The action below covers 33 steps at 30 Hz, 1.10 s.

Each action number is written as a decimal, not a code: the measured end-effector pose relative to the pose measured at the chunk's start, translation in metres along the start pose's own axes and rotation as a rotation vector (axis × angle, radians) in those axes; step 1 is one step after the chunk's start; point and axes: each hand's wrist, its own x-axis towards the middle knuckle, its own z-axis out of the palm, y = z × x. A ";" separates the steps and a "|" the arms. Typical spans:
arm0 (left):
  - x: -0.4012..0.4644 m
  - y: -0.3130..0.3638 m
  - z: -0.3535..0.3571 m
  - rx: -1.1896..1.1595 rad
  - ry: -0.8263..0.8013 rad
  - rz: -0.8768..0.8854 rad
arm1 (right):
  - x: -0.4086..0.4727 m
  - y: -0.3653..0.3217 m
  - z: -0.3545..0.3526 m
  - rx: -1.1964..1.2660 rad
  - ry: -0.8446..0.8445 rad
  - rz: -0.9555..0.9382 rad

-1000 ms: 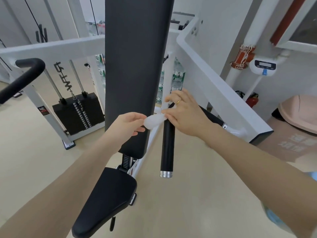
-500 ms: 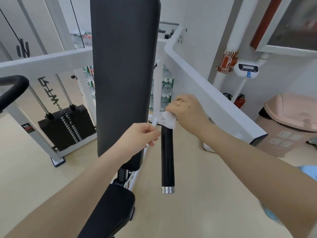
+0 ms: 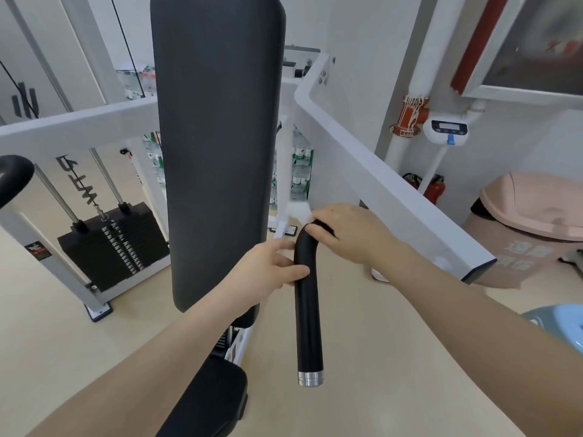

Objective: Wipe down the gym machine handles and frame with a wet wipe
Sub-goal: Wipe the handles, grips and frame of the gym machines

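The right hand (image 3: pixel 350 233) is curled over the bend at the top of the black handle (image 3: pixel 307 310), pressing a crumpled white wet wipe (image 3: pixel 299 212) against it; the wipe bulges out just beyond the fingers on the far side of the bend. The left hand (image 3: pixel 268 268) holds the handle a little lower, its fingers wrapped onto the upper part of the straight section. The handle is a smooth matte black tube that curves at the top and hangs down toward the person, ending in a ribbed silver cap (image 3: pixel 310 378). Just left of the left hand stands the tall black back pad (image 3: pixel 217 146), which hides much of the machine behind it, and below the left forearm is the black seat (image 3: pixel 208 405). Beyond the right hand a white frame beam (image 3: pixel 394 197) slants away to the right. Farther left sit a black weight stack (image 3: pixel 113 244) with two chrome guide rods and the end of another black handle (image 3: pixel 14 179); a white upright carries dark lettering too distorted to read. To the right of the right arm stands a pink-lidded bin (image 3: pixel 533 216) with pale characters on its side that are unreadable, with red fire extinguishers (image 3: pixel 433 189) against the wall behind it.
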 end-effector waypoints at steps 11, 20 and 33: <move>0.007 0.009 0.000 0.031 0.010 0.055 | -0.047 0.014 0.011 0.104 0.196 0.365; 0.009 0.011 -0.001 0.031 -0.006 0.047 | -0.045 -0.011 0.028 0.039 0.346 0.258; 0.008 0.008 -0.001 -0.018 -0.021 0.062 | -0.041 -0.021 0.029 0.044 0.445 0.376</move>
